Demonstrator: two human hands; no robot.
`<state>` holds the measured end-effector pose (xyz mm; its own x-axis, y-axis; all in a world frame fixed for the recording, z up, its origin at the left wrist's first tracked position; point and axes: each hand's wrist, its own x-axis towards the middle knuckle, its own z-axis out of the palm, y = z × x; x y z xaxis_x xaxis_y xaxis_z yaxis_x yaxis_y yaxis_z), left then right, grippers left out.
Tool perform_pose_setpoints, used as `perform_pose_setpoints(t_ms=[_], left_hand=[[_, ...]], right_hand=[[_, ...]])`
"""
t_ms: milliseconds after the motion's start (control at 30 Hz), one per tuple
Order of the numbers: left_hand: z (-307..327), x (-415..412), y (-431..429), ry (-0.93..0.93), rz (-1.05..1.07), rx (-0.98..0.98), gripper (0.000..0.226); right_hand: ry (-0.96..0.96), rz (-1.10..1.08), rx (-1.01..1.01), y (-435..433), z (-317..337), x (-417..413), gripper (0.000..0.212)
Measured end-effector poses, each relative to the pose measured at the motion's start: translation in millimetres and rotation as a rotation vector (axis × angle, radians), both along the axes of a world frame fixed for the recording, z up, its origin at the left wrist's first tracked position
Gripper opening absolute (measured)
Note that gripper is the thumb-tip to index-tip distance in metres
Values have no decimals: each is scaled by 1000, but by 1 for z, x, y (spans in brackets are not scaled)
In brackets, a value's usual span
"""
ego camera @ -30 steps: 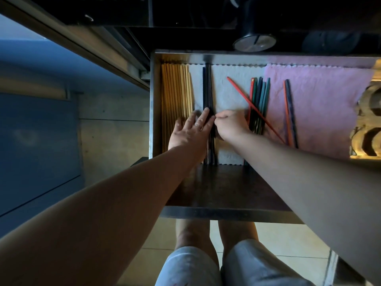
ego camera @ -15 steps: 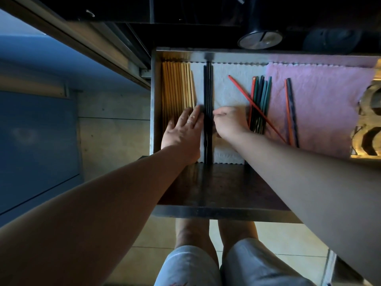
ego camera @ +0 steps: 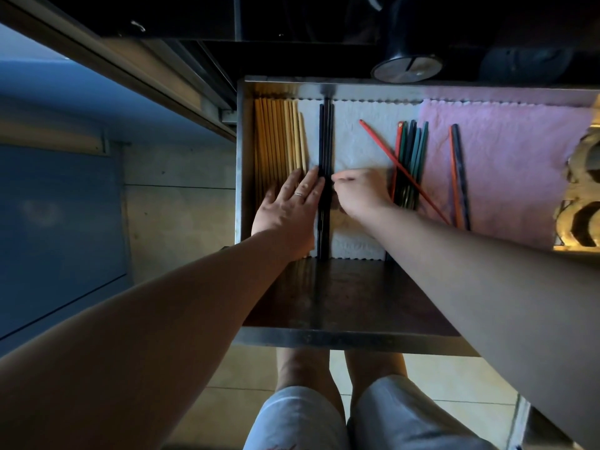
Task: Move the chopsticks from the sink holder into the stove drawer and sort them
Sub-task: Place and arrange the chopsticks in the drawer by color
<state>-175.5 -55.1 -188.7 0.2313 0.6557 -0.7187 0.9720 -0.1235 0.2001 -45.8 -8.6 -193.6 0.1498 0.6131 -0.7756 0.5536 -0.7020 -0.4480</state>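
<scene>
Under both forearms, drawer (ego camera: 241, 164) parts hide; left hand (ego camera: 289, 211) flat, right hand (ego camera: 360, 193) fingers pinch black chopsticks (ego camera: 325, 141).

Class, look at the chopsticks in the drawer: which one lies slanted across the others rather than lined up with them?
The long red chopstick, lying diagonally over the green and teal bundle; all the others lie parallel.
</scene>
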Motion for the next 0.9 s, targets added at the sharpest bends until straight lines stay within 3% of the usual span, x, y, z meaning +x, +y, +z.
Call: perform_pose_setpoints(t_ms=[900], left_hand=[[7,-4,3,18,-61,-6,84]], right_hand=[[44,-72,35,18,-4,-10,29]])
